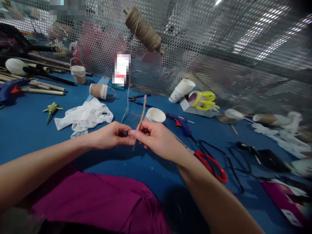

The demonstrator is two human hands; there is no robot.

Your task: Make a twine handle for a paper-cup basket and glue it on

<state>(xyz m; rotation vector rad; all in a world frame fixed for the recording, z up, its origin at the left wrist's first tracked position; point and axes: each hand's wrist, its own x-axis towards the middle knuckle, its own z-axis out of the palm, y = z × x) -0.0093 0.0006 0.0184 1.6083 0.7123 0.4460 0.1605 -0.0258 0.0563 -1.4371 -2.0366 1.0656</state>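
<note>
Over the blue table, my left hand (116, 135) and my right hand (156, 136) meet fingertip to fingertip. Both are closed in a pinch on a short length of jute twine (143, 112), which stands up between them and shows a loose end below. A thinner jute string (128, 104) runs down from the twine spool (143, 29) on the mesh toward my left hand. Just beyond my right hand is a paper cup (156, 115), partly hidden by that hand. Crumpled white lace ribbon (89, 113) lies left of my hands.
Red-handled scissors (212, 165), a blue glue gun (180, 123) and its black cord lie to the right. Pliers (140, 100) rest beyond my hands. Small twine-wrapped baskets (98, 91), sticks and another glue gun (14, 91) are at left. Stacked paper cups (181, 90) lean near the perforated metal screen.
</note>
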